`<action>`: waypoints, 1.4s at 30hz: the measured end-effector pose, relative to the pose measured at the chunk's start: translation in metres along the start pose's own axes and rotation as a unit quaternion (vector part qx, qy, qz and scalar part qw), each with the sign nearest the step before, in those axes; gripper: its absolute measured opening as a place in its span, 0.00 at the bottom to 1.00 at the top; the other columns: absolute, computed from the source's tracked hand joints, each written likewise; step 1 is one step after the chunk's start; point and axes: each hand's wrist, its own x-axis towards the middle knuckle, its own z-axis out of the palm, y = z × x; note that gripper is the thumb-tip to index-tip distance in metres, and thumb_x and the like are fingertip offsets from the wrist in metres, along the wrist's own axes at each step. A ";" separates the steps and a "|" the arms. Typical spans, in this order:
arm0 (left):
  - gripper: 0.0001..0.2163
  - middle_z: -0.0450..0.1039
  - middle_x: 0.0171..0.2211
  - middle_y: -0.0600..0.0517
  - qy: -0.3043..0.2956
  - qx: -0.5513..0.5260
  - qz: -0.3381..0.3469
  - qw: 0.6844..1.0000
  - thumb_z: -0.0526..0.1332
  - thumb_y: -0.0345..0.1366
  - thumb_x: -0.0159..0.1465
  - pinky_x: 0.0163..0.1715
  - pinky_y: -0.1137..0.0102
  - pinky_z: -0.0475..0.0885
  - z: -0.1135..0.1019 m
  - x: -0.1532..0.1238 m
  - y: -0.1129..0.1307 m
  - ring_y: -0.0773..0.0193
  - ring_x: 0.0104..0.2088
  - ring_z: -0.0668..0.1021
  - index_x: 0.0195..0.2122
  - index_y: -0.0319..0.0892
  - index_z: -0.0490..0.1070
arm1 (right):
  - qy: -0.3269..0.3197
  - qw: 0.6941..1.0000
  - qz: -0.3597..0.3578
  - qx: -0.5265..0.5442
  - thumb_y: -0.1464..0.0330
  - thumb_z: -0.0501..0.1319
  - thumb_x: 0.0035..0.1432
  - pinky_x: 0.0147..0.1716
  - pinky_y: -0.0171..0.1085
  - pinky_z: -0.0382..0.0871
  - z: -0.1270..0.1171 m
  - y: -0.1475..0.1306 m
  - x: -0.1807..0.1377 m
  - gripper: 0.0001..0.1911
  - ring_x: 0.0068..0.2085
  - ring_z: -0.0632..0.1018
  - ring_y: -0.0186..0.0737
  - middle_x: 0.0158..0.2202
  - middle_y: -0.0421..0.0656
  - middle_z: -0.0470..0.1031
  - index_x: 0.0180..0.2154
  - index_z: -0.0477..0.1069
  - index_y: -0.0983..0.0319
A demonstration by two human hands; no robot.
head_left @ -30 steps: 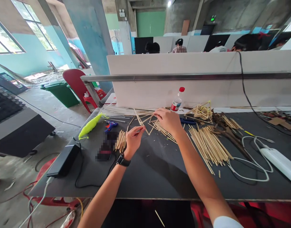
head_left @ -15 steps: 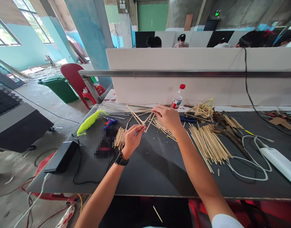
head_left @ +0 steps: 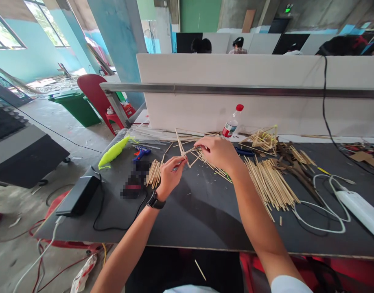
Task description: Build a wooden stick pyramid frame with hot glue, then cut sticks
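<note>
Above the dark tabletop, my left hand [head_left: 170, 175] pinches the joint of a small frame of thin wooden sticks [head_left: 180, 143]. My right hand [head_left: 219, 152] is closed at the frame's right side, its fingertips on the sticks; the exact grip is partly hidden. Some sticks point up from the joint, others reach toward my right hand. Beside my left hand lies a short bundle of sticks [head_left: 154, 174]. A larger pile of sticks [head_left: 270, 183] spreads to the right of my right forearm. Behind the left bundle rests a blue glue gun [head_left: 141, 153].
A bottle with a red cap [head_left: 231, 124] stands by the white partition [head_left: 189, 110]. Built stick pieces [head_left: 261, 140] lie to its right. A lime-green bundle [head_left: 115, 152], black power adapter [head_left: 79, 195] and white power strip [head_left: 362, 207] with looped cable are also on the table [head_left: 205, 228].
The stick frame has turned in my hands: its upper sticks leaned left and spread apart, and now stand steeper and closer together. My right hand has shifted slightly. The view has tilted slightly down.
</note>
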 end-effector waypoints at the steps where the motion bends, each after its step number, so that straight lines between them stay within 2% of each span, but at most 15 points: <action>1: 0.09 0.83 0.38 0.47 -0.001 0.000 -0.002 1.000 0.63 0.41 0.68 0.31 0.74 0.80 0.000 0.000 0.000 0.63 0.35 0.83 0.39 0.44 0.81 | -0.004 1.000 -0.004 0.005 0.74 0.54 0.64 0.39 0.39 0.66 0.000 -0.001 0.000 0.19 0.45 0.79 0.41 0.49 0.39 0.82 0.47 0.80 0.53; 10: 0.10 0.83 0.40 0.46 0.009 -0.020 -0.044 0.999 0.63 0.42 0.68 0.32 0.72 0.81 -0.001 0.001 -0.006 0.61 0.38 0.84 0.40 0.42 0.81 | -0.018 0.999 -0.014 0.022 0.67 0.55 0.68 0.35 0.38 0.63 -0.001 -0.006 -0.002 0.17 0.42 0.78 0.41 0.47 0.40 0.82 0.50 0.80 0.50; 19: 0.12 0.83 0.41 0.45 -0.006 -0.011 -0.052 0.999 0.62 0.43 0.67 0.33 0.71 0.81 0.001 0.001 -0.015 0.61 0.37 0.84 0.40 0.41 0.80 | -0.025 0.999 -0.019 0.021 0.67 0.55 0.67 0.32 0.38 0.62 0.000 -0.007 -0.002 0.17 0.38 0.77 0.40 0.41 0.40 0.82 0.49 0.81 0.51; 22: 0.13 0.83 0.42 0.45 -0.027 0.022 -0.025 0.999 0.62 0.45 0.67 0.38 0.69 0.80 -0.006 0.005 -0.012 0.60 0.39 0.84 0.41 0.41 0.80 | -0.026 0.999 -0.022 0.026 0.68 0.56 0.67 0.32 0.38 0.62 -0.001 -0.007 -0.003 0.17 0.37 0.77 0.39 0.41 0.40 0.82 0.48 0.81 0.51; 24: 0.13 0.82 0.41 0.46 -0.059 0.090 -0.001 0.994 0.63 0.46 0.66 0.44 0.66 0.79 -0.019 0.012 -0.008 0.59 0.41 0.83 0.41 0.42 0.80 | -0.027 0.999 -0.020 0.031 0.68 0.56 0.66 0.31 0.38 0.62 -0.003 -0.007 -0.003 0.17 0.36 0.77 0.39 0.41 0.39 0.82 0.48 0.82 0.51; 25: 0.14 0.82 0.41 0.46 -0.080 0.144 0.002 0.986 0.63 0.46 0.65 0.48 0.64 0.77 -0.028 0.017 -0.007 0.57 0.42 0.83 0.43 0.42 0.80 | -0.029 0.999 -0.019 0.035 0.69 0.56 0.66 0.31 0.38 0.62 -0.004 -0.007 -0.004 0.17 0.36 0.77 0.38 0.41 0.39 0.82 0.48 0.82 0.51; 27: 0.17 0.82 0.42 0.44 -0.096 0.283 -0.041 0.954 0.61 0.47 0.66 0.51 0.59 0.75 -0.051 0.029 -0.009 0.51 0.46 0.81 0.48 0.42 0.78 | -0.034 0.999 -0.015 0.040 0.69 0.56 0.66 0.31 0.38 0.61 -0.005 -0.006 -0.004 0.17 0.34 0.76 0.38 0.41 0.39 0.82 0.47 0.82 0.50; 28: 0.18 0.81 0.44 0.40 -0.091 0.352 -0.082 0.928 0.58 0.46 0.68 0.52 0.55 0.73 -0.064 0.035 -0.013 0.48 0.49 0.80 0.50 0.40 0.77 | -0.036 0.998 -0.013 0.041 0.69 0.56 0.65 0.30 0.38 0.61 -0.006 -0.005 -0.004 0.17 0.34 0.76 0.38 0.40 0.39 0.82 0.46 0.82 0.50; 30: 0.19 0.77 0.49 0.32 -0.108 0.467 -0.185 0.858 0.55 0.42 0.68 0.50 0.48 0.72 -0.092 0.044 -0.028 0.39 0.53 0.76 0.52 0.35 0.74 | -0.040 0.998 -0.011 0.039 0.68 0.57 0.65 0.30 0.38 0.61 -0.007 -0.004 -0.003 0.17 0.34 0.76 0.38 0.40 0.40 0.82 0.46 0.83 0.50; 31: 0.19 0.75 0.50 0.28 -0.122 0.503 -0.234 0.823 0.56 0.42 0.66 0.49 0.46 0.72 -0.106 0.048 -0.038 0.34 0.54 0.75 0.50 0.32 0.74 | -0.041 0.998 -0.010 0.039 0.68 0.57 0.65 0.30 0.39 0.61 -0.008 -0.003 -0.003 0.17 0.34 0.76 0.38 0.40 0.40 0.82 0.46 0.83 0.50; 33: 0.18 0.75 0.49 0.25 -0.159 0.526 -0.306 0.777 0.61 0.44 0.62 0.46 0.42 0.71 -0.130 0.054 -0.061 0.28 0.53 0.74 0.42 0.31 0.74 | -0.044 0.998 -0.006 0.042 0.68 0.57 0.66 0.31 0.39 0.62 -0.008 -0.001 -0.003 0.17 0.35 0.77 0.39 0.40 0.41 0.82 0.46 0.83 0.50; 34: 0.18 0.76 0.46 0.27 -0.165 0.523 -0.312 0.776 0.62 0.46 0.60 0.45 0.41 0.71 -0.139 0.057 -0.072 0.28 0.52 0.75 0.39 0.33 0.74 | -0.045 0.998 -0.004 0.044 0.68 0.57 0.66 0.31 0.40 0.62 -0.008 0.000 -0.003 0.17 0.36 0.77 0.40 0.41 0.42 0.82 0.46 0.83 0.50; 36: 0.19 0.78 0.41 0.33 -0.176 0.509 -0.275 0.797 0.62 0.49 0.60 0.45 0.41 0.71 -0.151 0.063 -0.091 0.31 0.50 0.76 0.36 0.35 0.73 | -0.046 0.998 -0.002 0.050 0.67 0.56 0.66 0.32 0.40 0.63 -0.008 0.002 -0.004 0.17 0.37 0.78 0.41 0.41 0.42 0.82 0.46 0.83 0.49; 37: 0.19 0.79 0.41 0.33 -0.188 0.510 -0.275 0.793 0.61 0.50 0.60 0.45 0.42 0.71 -0.153 0.066 -0.098 0.31 0.50 0.76 0.37 0.36 0.74 | -0.046 0.998 -0.001 0.053 0.67 0.56 0.67 0.33 0.41 0.64 -0.008 0.003 -0.004 0.17 0.38 0.78 0.41 0.42 0.42 0.83 0.46 0.83 0.49; 42: 0.28 0.77 0.52 0.31 -0.263 0.531 -0.317 0.741 0.54 0.56 0.65 0.53 0.42 0.67 -0.141 0.081 -0.116 0.32 0.55 0.75 0.52 0.37 0.75 | -0.047 0.996 0.013 0.069 0.66 0.57 0.67 0.36 0.42 0.67 -0.008 0.006 -0.004 0.16 0.42 0.80 0.43 0.44 0.42 0.83 0.46 0.83 0.50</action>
